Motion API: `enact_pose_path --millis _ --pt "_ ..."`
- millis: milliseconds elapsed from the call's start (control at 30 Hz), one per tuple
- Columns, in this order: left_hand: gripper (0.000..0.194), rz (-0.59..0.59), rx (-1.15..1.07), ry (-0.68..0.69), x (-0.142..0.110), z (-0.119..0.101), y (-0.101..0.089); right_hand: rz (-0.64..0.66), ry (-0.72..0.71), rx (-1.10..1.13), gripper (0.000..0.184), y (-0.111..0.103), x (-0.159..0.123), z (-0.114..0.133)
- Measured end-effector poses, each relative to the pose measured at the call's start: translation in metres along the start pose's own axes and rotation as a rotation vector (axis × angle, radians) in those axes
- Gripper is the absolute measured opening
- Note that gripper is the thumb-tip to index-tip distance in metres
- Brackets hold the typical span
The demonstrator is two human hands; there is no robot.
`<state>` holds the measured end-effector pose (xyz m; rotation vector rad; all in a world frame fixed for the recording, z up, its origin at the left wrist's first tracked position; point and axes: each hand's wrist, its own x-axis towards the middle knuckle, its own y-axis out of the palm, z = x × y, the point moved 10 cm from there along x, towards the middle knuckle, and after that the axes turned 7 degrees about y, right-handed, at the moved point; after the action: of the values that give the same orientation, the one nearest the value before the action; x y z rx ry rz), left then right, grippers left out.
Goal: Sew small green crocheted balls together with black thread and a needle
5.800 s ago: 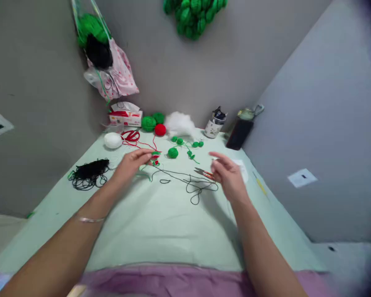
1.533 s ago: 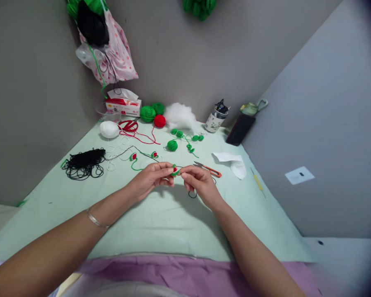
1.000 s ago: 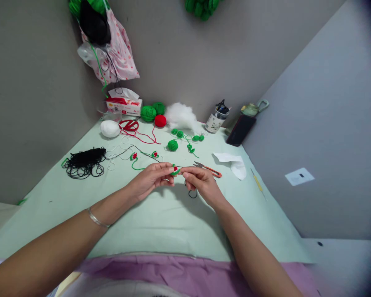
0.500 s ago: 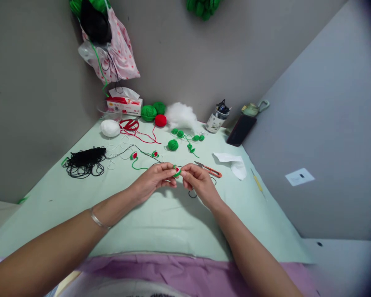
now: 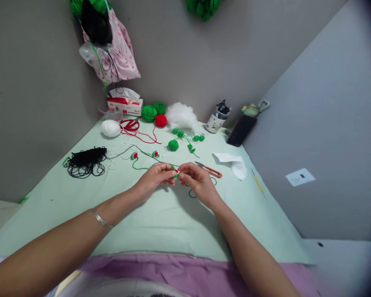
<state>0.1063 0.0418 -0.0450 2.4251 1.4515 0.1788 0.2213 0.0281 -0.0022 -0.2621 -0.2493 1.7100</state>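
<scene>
Here, red-green yarn piece, between both hands, pinched by each

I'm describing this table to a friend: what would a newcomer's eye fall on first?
Probably the small red and green piece held between the left hand and right hand. At the back, a red yarn ball sits beside white fluff; a black yarn bundle lies at left.

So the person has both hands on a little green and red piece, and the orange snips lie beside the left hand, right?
Not quite: the head view shows the orange snips lying beside the right hand, not the left hand. Both hands are indeed on the little green and red piece.
</scene>
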Motion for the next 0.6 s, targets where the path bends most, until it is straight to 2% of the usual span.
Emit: enact_pose_path --millis 133,267,333,400,500,533,600 --pt "0.026 0.018 0.065 0.007 0.0 0.003 0.001 -0.104 -0.177 -0.284 0.016 -0.011 -0.008 0.023" --pt "0.024 0.06 0.181 0.025 0.001 0.005 0.005 -0.043 -0.166 -0.321 0.009 -0.003 -0.007 0.021" --pt "0.022 0.093 0.205 0.025 0.001 0.006 0.01 -0.073 -0.175 -0.295 0.011 -0.005 -0.005 0.023" --pt "0.021 0.127 0.226 0.016 0.0 0.008 0.013 -0.178 -0.181 -0.189 0.011 -0.021 -0.004 0.028" --pt "0.021 0.167 0.229 -0.022 -0.002 0.012 0.017 -0.335 -0.09 0.147 0.009 -0.053 -0.003 0.02" --pt "0.021 0.177 0.211 -0.034 -0.003 0.013 0.018 -0.326 -0.031 0.274 0.013 -0.058 -0.002 0.013" --pt "0.021 0.184 0.159 -0.051 -0.003 0.012 0.018 -0.215 0.098 0.468 0.021 -0.057 0.004 0.0"
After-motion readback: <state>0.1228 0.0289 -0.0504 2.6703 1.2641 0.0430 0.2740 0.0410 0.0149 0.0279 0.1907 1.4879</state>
